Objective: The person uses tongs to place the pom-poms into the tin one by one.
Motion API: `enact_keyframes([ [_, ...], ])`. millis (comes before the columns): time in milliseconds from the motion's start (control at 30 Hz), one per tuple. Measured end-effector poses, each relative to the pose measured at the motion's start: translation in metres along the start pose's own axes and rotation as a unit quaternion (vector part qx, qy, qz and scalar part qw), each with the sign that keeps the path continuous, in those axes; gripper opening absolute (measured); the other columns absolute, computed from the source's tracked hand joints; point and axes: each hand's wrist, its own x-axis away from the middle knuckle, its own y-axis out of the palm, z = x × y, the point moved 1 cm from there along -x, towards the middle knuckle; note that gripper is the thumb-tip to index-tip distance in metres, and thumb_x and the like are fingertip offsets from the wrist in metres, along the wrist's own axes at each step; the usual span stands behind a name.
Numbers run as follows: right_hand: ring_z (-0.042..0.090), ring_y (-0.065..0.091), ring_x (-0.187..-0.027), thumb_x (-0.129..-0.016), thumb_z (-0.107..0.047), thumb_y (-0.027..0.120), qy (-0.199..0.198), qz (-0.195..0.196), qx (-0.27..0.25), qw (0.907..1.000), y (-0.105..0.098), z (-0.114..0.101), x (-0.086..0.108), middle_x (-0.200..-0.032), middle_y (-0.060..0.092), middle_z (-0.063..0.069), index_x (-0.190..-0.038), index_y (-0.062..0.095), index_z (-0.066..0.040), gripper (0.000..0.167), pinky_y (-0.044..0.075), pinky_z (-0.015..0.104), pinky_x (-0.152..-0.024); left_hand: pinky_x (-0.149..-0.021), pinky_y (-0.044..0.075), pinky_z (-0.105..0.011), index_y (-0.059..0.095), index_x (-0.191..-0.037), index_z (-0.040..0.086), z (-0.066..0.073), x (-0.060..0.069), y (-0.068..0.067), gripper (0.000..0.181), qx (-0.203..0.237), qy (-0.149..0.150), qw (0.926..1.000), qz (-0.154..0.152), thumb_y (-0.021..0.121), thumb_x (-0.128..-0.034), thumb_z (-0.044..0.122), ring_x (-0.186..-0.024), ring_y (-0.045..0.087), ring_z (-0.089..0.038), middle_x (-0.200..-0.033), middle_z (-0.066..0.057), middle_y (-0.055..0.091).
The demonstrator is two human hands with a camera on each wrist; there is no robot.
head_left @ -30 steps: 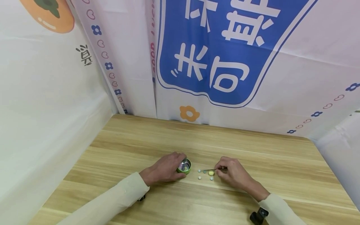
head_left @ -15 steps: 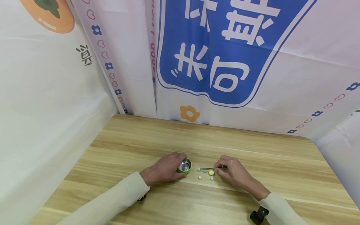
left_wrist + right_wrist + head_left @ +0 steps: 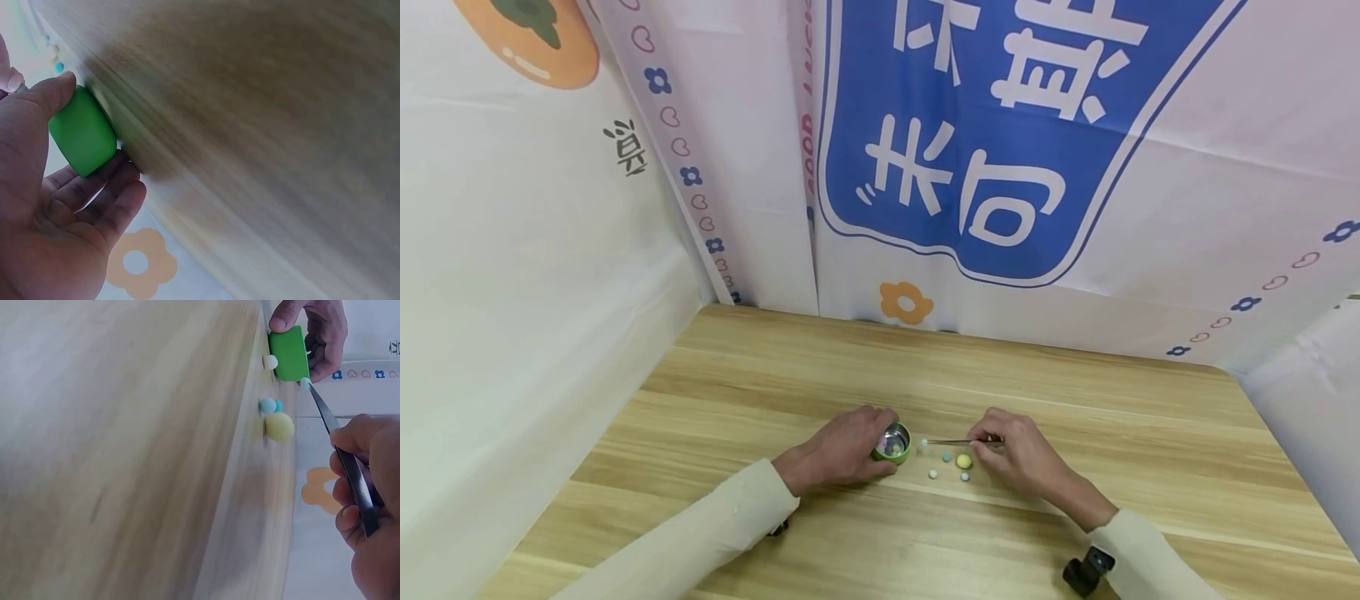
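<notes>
My left hand [image 3: 846,447] holds a small round green tin [image 3: 892,459] upright on the table, thumb and fingers around its sides. Inside its shiny interior lie a few small pale items, too small to make out. To the right, my right hand [image 3: 1021,454] pinches a pair of dark tweezers [image 3: 352,472]. A small pale ball [image 3: 305,382] is at the tweezer tips, raised just off the table beside the tin. Below the tweezers lie a yellow ball [image 3: 963,461], a teal ball [image 3: 946,457], a white ball [image 3: 933,474] and a pale blue ball [image 3: 965,477].
The wood-grain table [image 3: 760,375] extends around both hands. White printed cloth [image 3: 760,167] hangs along its back and sides. A black wrist camera [image 3: 1087,572] sits on the right forearm, near the sleeve end.
The tweezers have lifted the small pale ball off the table and carried it slightly left and away, towards the tin. My left hand and the tin have stayed put.
</notes>
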Motion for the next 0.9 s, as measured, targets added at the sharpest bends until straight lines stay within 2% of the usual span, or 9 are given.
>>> enact_keyframes([
  [533,-0.003,0.056,-0.075,-0.085,-0.007,0.074,-0.02,0.018,-0.024,0.9994,0.003,-0.009,-0.007,-0.081,0.063,-0.011,-0.087,0.073,-0.013,0.007,0.052,0.021,-0.066,-0.071,0.051,-0.024,0.052,-0.115,0.01,-0.001,0.0,0.001,0.05,-0.003,0.002,1.0,0.005,0.077,-0.0839,0.041,-0.089,0.059,-0.012,-0.1,-0.002,0.065],
  [900,0.001,0.058,-0.077,-0.087,-0.005,0.072,-0.029,0.003,-0.027,0.9992,0.007,-0.013,-0.01,-0.084,0.066,-0.006,-0.09,0.074,-0.008,0.005,0.053,0.021,-0.068,-0.07,0.051,-0.024,0.053,-0.117,0.01,0.0,0.001,-0.001,0.051,0.007,-0.004,1.0,-0.001,0.076,-0.0846,0.041,-0.089,0.058,-0.012,-0.102,-0.001,0.065],
])
